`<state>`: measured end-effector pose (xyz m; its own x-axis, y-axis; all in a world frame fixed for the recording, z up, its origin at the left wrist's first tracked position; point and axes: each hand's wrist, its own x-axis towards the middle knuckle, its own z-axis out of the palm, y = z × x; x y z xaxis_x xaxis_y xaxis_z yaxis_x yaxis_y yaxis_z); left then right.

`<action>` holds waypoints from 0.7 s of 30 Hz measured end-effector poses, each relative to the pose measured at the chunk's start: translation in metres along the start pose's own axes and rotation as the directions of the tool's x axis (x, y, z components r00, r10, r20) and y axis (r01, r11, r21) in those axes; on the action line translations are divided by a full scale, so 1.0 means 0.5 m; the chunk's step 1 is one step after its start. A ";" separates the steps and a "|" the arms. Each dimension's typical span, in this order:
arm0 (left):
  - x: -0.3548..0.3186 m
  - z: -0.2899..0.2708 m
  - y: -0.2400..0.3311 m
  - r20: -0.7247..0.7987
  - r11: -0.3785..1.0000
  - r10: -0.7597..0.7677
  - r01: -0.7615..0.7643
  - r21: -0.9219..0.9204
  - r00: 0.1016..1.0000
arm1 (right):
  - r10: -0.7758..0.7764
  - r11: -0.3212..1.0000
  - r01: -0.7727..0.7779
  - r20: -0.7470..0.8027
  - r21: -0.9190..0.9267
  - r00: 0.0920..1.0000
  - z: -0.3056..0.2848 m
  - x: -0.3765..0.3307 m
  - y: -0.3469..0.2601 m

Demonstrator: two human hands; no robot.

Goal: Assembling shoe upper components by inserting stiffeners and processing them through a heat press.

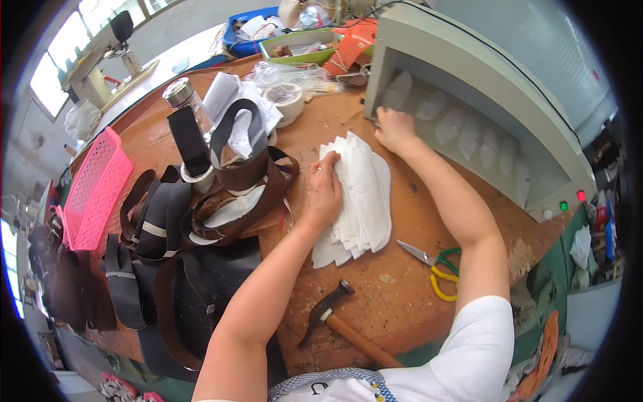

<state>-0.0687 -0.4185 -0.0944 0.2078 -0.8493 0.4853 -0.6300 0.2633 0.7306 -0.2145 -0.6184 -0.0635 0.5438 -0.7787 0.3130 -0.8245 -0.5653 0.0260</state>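
Observation:
A fanned stack of white cut pieces (365,194) lies on the brown-covered table in front of me. My left hand (325,191) rests on its left side, fingers stretched over the pieces. Up and to the right, my right hand (395,128) is at the left end of a grey box-shaped machine (378,80) with an open front. Its fingers are curled closed at the lower edge of the opening, and whatever they may hold is hidden. Several white pieces (450,126) lie in a row inside the machine.
Scissors (435,261) with green and yellow handles and a hammer (355,338) lie near me. Dark strap rolls (234,194), a pink basket (100,187) and a glass jar (179,94) stand left. A white tape roll (284,102) and green tray (301,50) are farther back.

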 end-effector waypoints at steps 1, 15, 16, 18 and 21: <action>0.003 0.012 0.001 0.003 1.000 0.006 -0.006 0.002 1.000 | -0.017 1.000 0.016 -0.041 -0.021 0.999 0.029 -0.007 0.022; 0.015 0.007 -0.031 -0.010 0.995 0.029 -0.028 0.093 1.000 | -0.494 0.707 -0.281 0.738 0.649 0.461 -0.488 -0.590 -0.009; 0.016 0.008 -0.036 -0.025 0.997 0.037 -0.036 0.066 0.999 | -0.485 0.710 -0.282 0.738 0.646 0.469 -0.481 -0.624 -0.016; 0.016 0.001 -0.039 0.006 0.999 0.007 -0.007 0.051 1.000 | -0.144 0.945 0.043 0.293 0.324 0.945 -0.411 -0.668 -0.016; 0.018 -0.025 -0.049 0.105 0.984 -0.156 0.164 -0.074 0.982 | -0.028 0.995 0.018 0.105 0.098 0.994 -0.297 -0.669 0.013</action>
<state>-0.0420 -0.4270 -0.1020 0.2235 -0.9233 0.3123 -0.5307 0.1534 0.8336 -0.4250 -0.3214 -0.0269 0.5802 -0.7867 0.2109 -0.7954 -0.6030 -0.0612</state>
